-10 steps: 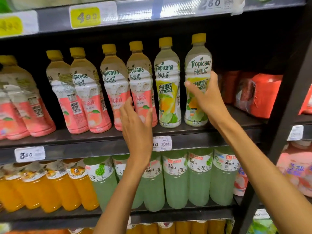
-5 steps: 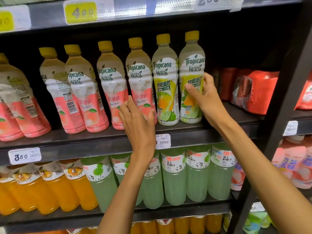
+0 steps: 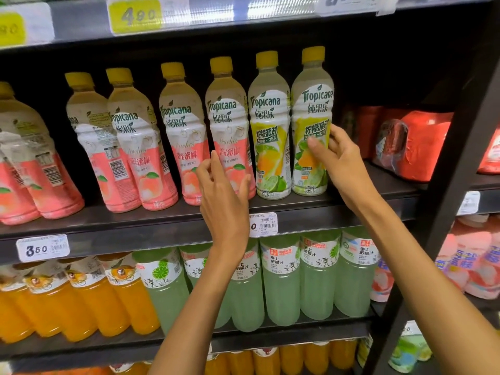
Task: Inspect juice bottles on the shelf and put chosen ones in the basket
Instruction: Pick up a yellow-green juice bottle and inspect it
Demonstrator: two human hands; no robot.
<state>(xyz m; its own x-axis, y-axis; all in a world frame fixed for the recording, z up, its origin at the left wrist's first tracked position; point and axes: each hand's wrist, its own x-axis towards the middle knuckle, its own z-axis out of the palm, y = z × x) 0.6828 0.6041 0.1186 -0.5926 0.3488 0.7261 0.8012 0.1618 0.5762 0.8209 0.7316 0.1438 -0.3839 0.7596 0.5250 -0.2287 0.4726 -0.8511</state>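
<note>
Both hands have barely shifted over the last second: the right hand has kept its place on the rightmost lemon-lime bottle, and the left hand has stayed in front of the peach bottle. Across the middle shelf stand 2 lemon-lime bottles and a row of peach ones, all upright apart from the leaning ones at the far left. Thumb on the label front and fingers round the far side, the right hand grips its bottle at mid-height. Loosely curled, the left hand hovers with fingertips at the peach bottle; whether it touches I cannot tell. No basket is in view. To do this step well, I judge the gripped bottle should be drawn straight forward and kept upright, since its neighbour, the second lemon-lime bottle, stands touching it and could topple.
</note>
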